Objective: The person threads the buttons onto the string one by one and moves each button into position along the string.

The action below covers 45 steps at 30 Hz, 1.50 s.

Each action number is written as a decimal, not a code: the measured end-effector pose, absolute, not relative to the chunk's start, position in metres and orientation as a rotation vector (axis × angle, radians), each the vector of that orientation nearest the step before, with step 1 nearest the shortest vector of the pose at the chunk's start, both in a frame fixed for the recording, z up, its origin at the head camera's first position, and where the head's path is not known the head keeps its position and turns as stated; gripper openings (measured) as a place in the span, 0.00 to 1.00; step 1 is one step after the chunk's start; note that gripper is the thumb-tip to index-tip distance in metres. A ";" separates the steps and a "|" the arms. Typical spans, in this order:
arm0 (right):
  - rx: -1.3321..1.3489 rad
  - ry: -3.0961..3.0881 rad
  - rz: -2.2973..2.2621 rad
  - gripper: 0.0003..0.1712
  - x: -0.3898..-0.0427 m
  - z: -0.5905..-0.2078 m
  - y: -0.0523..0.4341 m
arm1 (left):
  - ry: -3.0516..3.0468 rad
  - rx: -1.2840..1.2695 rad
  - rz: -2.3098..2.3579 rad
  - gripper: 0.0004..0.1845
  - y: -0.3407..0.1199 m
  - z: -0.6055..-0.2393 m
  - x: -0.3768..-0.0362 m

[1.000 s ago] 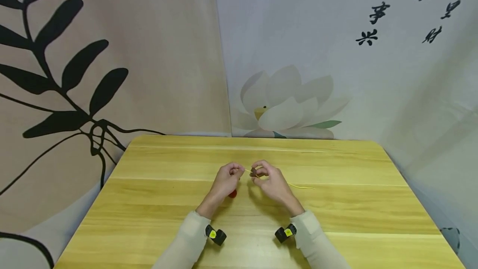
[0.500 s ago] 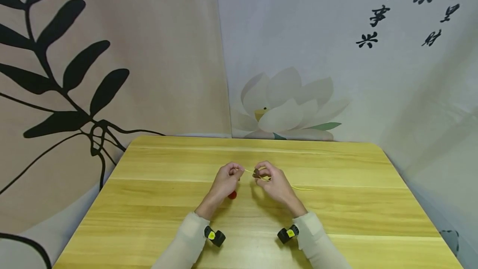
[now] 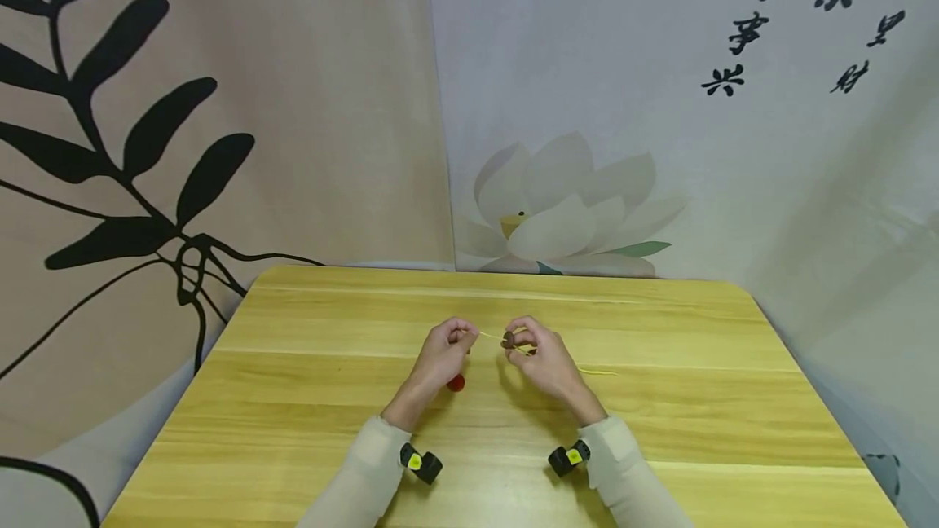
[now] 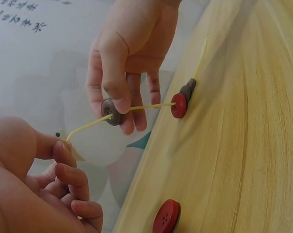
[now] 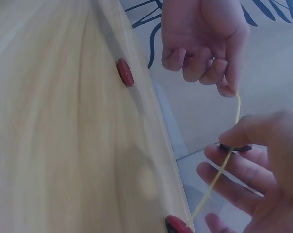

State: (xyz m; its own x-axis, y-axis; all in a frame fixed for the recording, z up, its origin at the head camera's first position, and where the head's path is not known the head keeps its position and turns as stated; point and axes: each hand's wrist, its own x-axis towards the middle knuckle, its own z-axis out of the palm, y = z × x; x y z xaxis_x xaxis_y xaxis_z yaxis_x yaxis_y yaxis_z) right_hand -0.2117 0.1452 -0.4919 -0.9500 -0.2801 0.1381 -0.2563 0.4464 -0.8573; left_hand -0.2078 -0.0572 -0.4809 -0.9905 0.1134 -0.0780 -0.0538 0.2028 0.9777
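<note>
The grey button (image 4: 111, 111) sits on the yellow cord (image 4: 146, 106), partway along the stretch between my two hands, up in the air above the wooden table (image 3: 293, 398). My right hand (image 3: 541, 358) pinches it between thumb and forefinger, the other fingers loosely spread below. My left hand (image 3: 443, 353) has its fingers curled in, thumb and forefinger clamped on the cord's free end (image 4: 69, 137).

Further down the same cord, on the far side of my right hand, a red button (image 4: 178, 105) is already threaded, with a darker grey one (image 4: 188, 89) tight behind it; the two rest close to the tabletop. From there the cord's tail (image 3: 597, 371) trails out across the wood to my right.

So I judge two buttons as done and a third as through the hole but not yet slid down to join them. One loose red button (image 3: 456, 383) lies on the table just under my left hand, untouched, and I take it as left to string. I see no other loose buttons.
</note>
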 end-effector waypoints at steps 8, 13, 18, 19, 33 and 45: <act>-0.481 2.711 -1.537 0.17 -0.212 -0.494 0.150 | 2.322 0.047 1.911 0.13 -0.057 -0.479 -0.206; -0.494 2.716 -1.544 0.16 -0.214 -0.496 0.152 | 2.315 0.044 1.915 0.13 -0.057 -0.479 -0.206; -0.478 2.711 -1.538 0.17 -0.216 -0.497 0.155 | 2.307 0.043 1.920 0.13 -0.059 -0.479 -0.206; -0.478 2.710 -1.537 0.18 -0.217 -0.497 0.155 | 2.307 0.043 1.919 0.13 -0.059 -0.478 -0.206; -0.459 2.699 -1.506 0.17 -0.218 -0.498 0.160 | 2.295 0.062 1.930 0.13 -0.060 -0.475 -0.206; -0.436 2.687 -1.478 0.19 -0.218 -0.501 0.166 | 2.293 0.056 1.924 0.13 -0.060 -0.475 -0.205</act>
State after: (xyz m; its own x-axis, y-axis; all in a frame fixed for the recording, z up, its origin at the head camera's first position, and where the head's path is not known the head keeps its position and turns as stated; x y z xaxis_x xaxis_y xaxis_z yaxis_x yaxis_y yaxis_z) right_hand -0.2180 0.1658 -0.5005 -0.9594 -0.2651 0.0964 -0.2233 0.5052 -0.8336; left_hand -0.2051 -0.0597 -0.4752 -0.9883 0.1236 -0.0892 -0.0664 0.1779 0.9818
